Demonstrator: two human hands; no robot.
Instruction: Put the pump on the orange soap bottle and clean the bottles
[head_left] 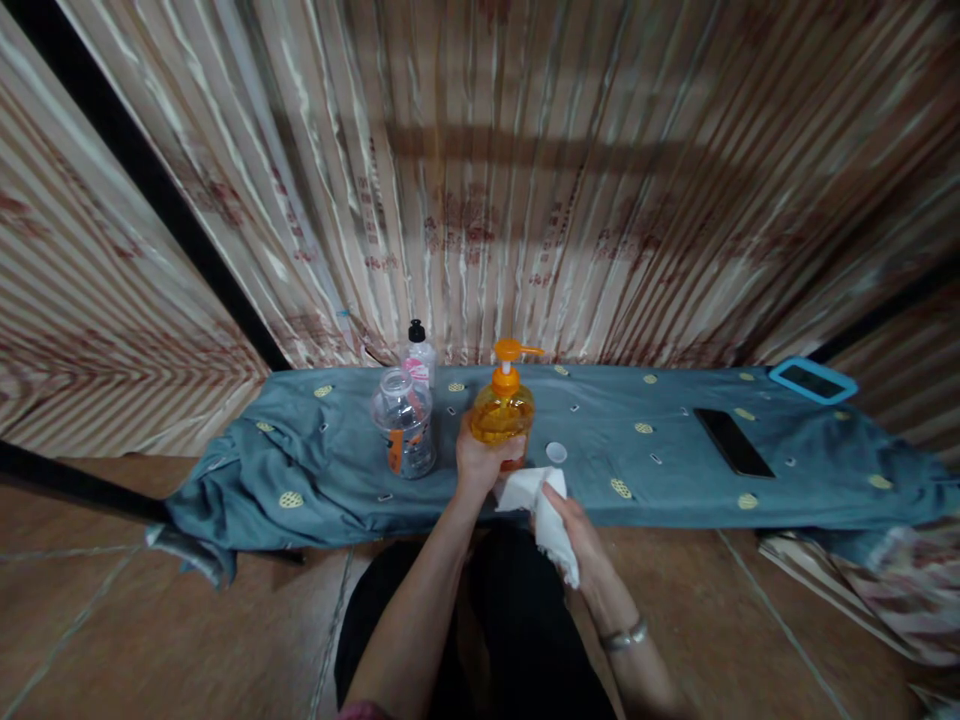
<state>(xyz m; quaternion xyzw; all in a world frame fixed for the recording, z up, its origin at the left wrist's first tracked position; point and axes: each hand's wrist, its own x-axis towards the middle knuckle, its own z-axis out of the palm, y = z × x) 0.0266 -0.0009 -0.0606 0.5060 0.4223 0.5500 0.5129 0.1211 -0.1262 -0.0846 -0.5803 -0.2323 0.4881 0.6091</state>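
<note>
My left hand (480, 458) is wrapped round the lower part of a pump bottle (504, 412) filled with amber liquid, its orange pump head pointing right. The bottle is upright over the bench; whether its base touches the cloth is hidden. In my right hand (579, 530) is a crumpled white tissue (546, 505), which hangs down near the front edge, just right of the bottle. A small white round disc (556, 453) lies on the cloth beside the bottle. Left of my left hand stands a clear plastic cup (409, 440) with a domed lid and orange print.
Behind the cup is a clear squeeze bottle (420, 358) with a black cap. A dark phone (733, 442) and a blue-framed object (813, 381) lie to the right. Grey-green patterned cloth (660, 500) covers the narrow bench, against a striped curtain (480, 200). A black pole (165, 200) slants at left.
</note>
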